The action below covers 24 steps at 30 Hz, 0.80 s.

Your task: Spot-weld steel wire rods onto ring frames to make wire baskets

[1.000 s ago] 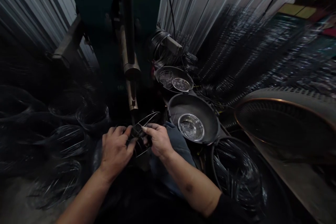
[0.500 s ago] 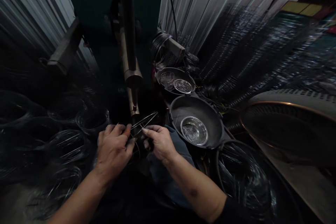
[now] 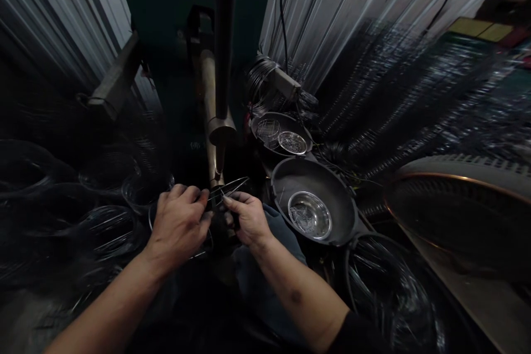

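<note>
My left hand (image 3: 179, 225) is closed on the left side of a wire hoop frame (image 3: 237, 183), its thumb and fingers toward the middle. My right hand (image 3: 249, 218) pinches a short thin wire (image 3: 223, 194) between thumb and forefinger, against the hoop. The hoop lies tilted just below the rod tip of a machine (image 3: 219, 172), whose thick metal arms reach down from a dark green body. Part of the hoop is hidden behind my left fingers, and the light is dim.
Right of my hands stands a dark pan (image 3: 286, 177) holding a metal bowl (image 3: 309, 214) of short wire pieces. Behind it, a second pan (image 3: 259, 121) holds a round wire grid and another dish. Wire coils (image 3: 108, 232) lie left; a large round fan-like guard (image 3: 456, 215) stands right.
The view has shifted, so the machine and pans appear slightly farther right and lower. The hoop is tilted flatter, and its end sits closer under the machine's rod tip. Both hands keep their holds.
</note>
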{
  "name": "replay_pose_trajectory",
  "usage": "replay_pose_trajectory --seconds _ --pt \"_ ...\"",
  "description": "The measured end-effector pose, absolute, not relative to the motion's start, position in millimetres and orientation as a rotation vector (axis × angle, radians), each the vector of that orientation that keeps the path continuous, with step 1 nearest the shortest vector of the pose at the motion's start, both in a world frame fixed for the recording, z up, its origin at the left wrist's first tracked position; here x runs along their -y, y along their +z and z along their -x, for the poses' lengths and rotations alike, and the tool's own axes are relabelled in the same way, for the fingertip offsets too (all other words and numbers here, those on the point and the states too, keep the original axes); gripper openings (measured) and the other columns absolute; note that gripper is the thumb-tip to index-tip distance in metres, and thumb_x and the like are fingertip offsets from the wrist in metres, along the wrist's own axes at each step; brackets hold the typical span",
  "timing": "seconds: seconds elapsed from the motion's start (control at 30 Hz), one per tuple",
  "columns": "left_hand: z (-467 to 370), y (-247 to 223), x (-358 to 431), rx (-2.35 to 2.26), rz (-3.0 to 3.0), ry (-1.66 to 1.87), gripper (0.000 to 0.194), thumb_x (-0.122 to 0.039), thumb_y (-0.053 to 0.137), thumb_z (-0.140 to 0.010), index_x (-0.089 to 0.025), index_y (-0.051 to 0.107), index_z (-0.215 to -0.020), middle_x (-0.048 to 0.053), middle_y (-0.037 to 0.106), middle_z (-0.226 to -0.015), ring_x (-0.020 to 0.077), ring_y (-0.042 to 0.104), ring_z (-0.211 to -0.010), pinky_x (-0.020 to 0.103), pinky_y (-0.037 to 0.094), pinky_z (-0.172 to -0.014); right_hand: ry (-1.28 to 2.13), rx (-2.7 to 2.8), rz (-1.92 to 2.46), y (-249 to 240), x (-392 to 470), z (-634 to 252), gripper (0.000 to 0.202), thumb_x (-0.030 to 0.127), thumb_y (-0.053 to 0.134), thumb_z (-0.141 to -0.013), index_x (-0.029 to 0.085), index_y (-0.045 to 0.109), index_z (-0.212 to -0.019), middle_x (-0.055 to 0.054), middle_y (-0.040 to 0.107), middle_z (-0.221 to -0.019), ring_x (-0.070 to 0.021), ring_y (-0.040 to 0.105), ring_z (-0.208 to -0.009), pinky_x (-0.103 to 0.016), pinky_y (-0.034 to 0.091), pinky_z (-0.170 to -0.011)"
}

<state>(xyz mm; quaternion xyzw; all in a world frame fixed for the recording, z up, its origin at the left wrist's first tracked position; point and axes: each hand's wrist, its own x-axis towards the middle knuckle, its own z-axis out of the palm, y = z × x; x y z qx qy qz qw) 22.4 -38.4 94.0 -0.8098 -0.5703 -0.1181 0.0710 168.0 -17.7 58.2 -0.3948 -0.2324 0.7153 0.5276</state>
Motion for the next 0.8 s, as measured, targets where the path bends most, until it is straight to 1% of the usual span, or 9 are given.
replay_pose_trajectory --seconds 0.2,0.37,0.6,0.8 --pt "-17.1 114.4 17.8 1.721 2.498 -0.235 0.034 -0.031 0.054 -0.085 -0.016 0.068 -0.111 0.01 0.064 -0.1 0.0298 0.051 -0.095 0.041 0.04 -0.073 1.673 0.54 0.944 70.8 2.3 -164.2 0.029 0.027 0.083 -0.045 0.014 0.063 -0.061 0.003 0.06 -0.048 -0.0053 0.044 -0.031 -0.016 0.028 -0.03" --pt "-16.2 124.1 6.2 1.741 2.558 -0.175 0.027 -0.032 0.054 -0.084 -0.019 0.07 -0.102 0.009 0.062 -0.096 0.0287 0.05 -0.094 0.04 0.039 -0.074 1.659 0.529 0.96 77.2 -3.9 -161.6 0.026 0.025 0.081 -0.049 0.013 0.062 -0.061 0.002 0.06 -0.047 -0.0044 0.043 -0.031 -0.015 0.026 -0.03" --pt "-13.6 127.6 -3.7 1.753 2.643 -0.12 0.026 -0.034 0.054 -0.083 -0.02 0.07 -0.097 0.008 0.061 -0.098 0.0279 0.049 -0.098 0.041 0.038 -0.077 1.662 0.524 0.989 77.9 -6.3 -160.2 0.022 0.02 0.08 -0.055 0.013 0.059 -0.059 0.003 0.058 -0.047 -0.0034 0.04 -0.032 -0.015 0.025 -0.031" --pt "-13.2 128.8 -4.8 1.774 2.663 -0.123 0.025 -0.033 0.054 -0.083 -0.02 0.07 -0.096 0.008 0.061 -0.097 0.0273 0.049 -0.098 0.042 0.038 -0.079 1.65 0.523 0.977 75.5 -6.1 -158.8 0.02 0.02 0.079 -0.055 0.013 0.061 -0.061 0.003 0.058 -0.048 -0.0035 0.04 -0.032 -0.015 0.025 -0.032"
